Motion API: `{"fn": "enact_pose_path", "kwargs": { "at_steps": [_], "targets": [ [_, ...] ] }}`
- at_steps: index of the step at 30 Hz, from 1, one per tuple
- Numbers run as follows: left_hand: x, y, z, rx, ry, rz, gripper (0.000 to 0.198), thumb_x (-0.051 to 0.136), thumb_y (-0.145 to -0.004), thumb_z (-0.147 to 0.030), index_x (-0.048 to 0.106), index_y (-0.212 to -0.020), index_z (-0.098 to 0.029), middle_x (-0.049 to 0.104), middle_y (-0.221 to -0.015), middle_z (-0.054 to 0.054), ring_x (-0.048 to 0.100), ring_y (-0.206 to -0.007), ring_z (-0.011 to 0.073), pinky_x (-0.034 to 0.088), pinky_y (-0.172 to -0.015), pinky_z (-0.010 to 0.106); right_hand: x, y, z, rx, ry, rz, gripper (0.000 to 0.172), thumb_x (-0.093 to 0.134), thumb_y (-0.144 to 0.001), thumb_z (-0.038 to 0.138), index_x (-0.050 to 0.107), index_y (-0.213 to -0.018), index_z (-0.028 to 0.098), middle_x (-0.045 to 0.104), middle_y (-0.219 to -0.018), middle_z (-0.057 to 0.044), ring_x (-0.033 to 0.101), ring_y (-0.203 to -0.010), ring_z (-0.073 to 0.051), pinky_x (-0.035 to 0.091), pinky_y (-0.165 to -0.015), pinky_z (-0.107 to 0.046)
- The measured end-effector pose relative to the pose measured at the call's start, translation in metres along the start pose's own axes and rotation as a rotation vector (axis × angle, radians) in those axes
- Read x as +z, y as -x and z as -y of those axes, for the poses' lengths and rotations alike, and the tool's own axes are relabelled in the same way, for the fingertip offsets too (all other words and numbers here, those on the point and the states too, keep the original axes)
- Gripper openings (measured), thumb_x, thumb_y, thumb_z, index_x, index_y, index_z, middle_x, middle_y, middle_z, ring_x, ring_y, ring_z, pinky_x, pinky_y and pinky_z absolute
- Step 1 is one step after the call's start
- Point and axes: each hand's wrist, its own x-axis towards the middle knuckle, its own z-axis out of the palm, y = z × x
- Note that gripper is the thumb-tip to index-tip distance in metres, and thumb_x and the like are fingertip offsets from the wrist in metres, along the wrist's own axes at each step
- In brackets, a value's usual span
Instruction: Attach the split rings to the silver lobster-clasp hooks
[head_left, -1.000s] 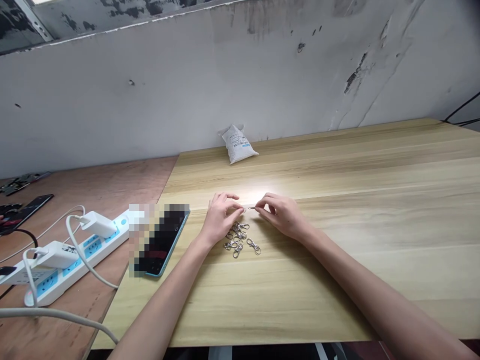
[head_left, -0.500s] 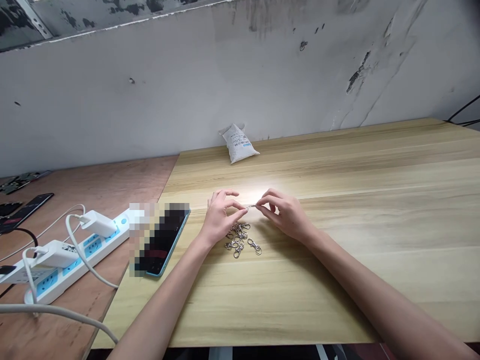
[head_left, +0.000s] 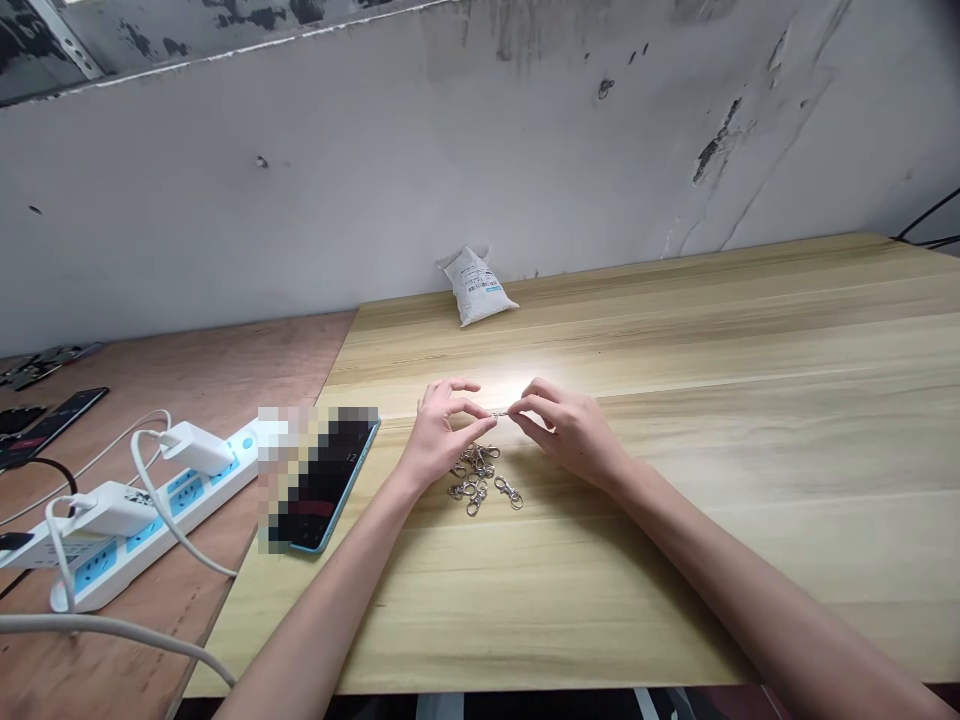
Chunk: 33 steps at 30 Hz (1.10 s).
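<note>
Over the light wooden table point(head_left: 675, 400), my left hand point(head_left: 439, 435) and my right hand point(head_left: 566, 425) meet fingertip to fingertip. Both pinch a small metal clasp point(head_left: 499, 414) between thumb and forefinger, just above the tabletop. The other fingers of my left hand are fanned out. Directly under and in front of the hands lies a small pile of silver swivel clasps point(head_left: 478, 474); one clasp point(head_left: 508, 492) lies a little apart at its right.
A phone in a blue case point(head_left: 326, 480) lies left of the pile. Further left, a white power strip point(head_left: 142, 510) with chargers and cables rests on a reddish board point(head_left: 225, 370). A small white bag point(head_left: 474, 287) leans against the wall. More phones point(head_left: 45, 420) lie far left.
The two hands have drawn closer, so their fingertips now meet on the small clasp. The pile has not moved.
</note>
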Motion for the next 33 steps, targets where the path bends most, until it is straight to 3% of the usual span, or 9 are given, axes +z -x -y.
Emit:
{"fn": "enact_pose_path", "kwargs": {
  "at_steps": [9,16,20,24,27,33],
  "targets": [
    [0.001,0.002,0.001,0.030,0.061,-0.015,0.007,0.073,-0.079,-0.029,0.071,-0.075,-0.024,0.062,-0.118,0.004,0.048,-0.121,0.0237,0.034,-0.107,0.048,0.008,0.002,-0.003,-0.020,-0.018,0.019,0.020,0.051,-0.094,0.025,0.070,-0.090,0.021,0.065,-0.089,-0.004,0.047,-0.057,-0.009,0.028,-0.053,-0.024],
    [-0.001,0.001,-0.001,0.067,0.103,-0.026,0.011,0.075,-0.077,-0.030,0.068,-0.072,-0.022,0.062,-0.117,0.005,0.050,-0.120,0.0237,0.035,-0.106,0.047,0.007,-0.002,0.003,0.199,-0.564,0.115,0.017,0.058,-0.090,0.030,0.070,-0.085,0.019,0.061,-0.076,-0.002,0.047,-0.059,-0.011,0.036,-0.056,-0.025],
    [-0.001,0.000,-0.002,-0.049,0.238,-0.026,0.016,0.077,-0.074,-0.034,0.068,-0.079,-0.022,0.063,-0.116,0.006,0.053,-0.118,0.0244,0.038,-0.104,0.047,0.006,-0.003,0.006,0.287,-0.751,0.107,0.021,0.060,-0.088,0.038,0.071,-0.087,0.020,0.064,-0.079,-0.003,0.049,-0.064,-0.013,0.038,-0.057,-0.026],
    [0.000,0.000,-0.001,-0.222,0.429,0.120,0.024,0.075,-0.075,-0.041,0.073,-0.084,-0.019,0.063,-0.112,0.010,0.061,-0.105,0.0236,0.048,-0.092,0.040,0.004,-0.004,0.010,0.268,-0.757,0.056,0.022,0.060,-0.089,0.038,0.072,-0.088,0.020,0.063,-0.080,-0.004,0.051,-0.067,-0.014,0.038,-0.058,-0.027],
    [-0.001,0.000,-0.001,-0.261,0.516,0.208,0.023,0.073,-0.076,-0.041,0.075,-0.080,-0.018,0.064,-0.109,0.010,0.062,-0.098,0.0210,0.049,-0.089,0.036,0.002,-0.005,0.013,0.231,-0.702,0.012,0.019,0.059,-0.090,0.035,0.072,-0.087,0.021,0.061,-0.077,-0.003,0.048,-0.063,-0.012,0.037,-0.056,-0.026],
    [-0.002,0.000,-0.002,-0.292,0.636,0.180,0.022,0.078,-0.071,-0.037,0.074,-0.079,-0.017,0.061,-0.115,0.010,0.062,-0.100,0.0208,0.050,-0.086,0.036,0.001,-0.005,0.014,0.216,-0.669,0.017,0.017,0.059,-0.090,0.033,0.072,-0.088,0.022,0.063,-0.079,-0.003,0.050,-0.063,-0.012,0.039,-0.055,-0.026]
  ]
}}
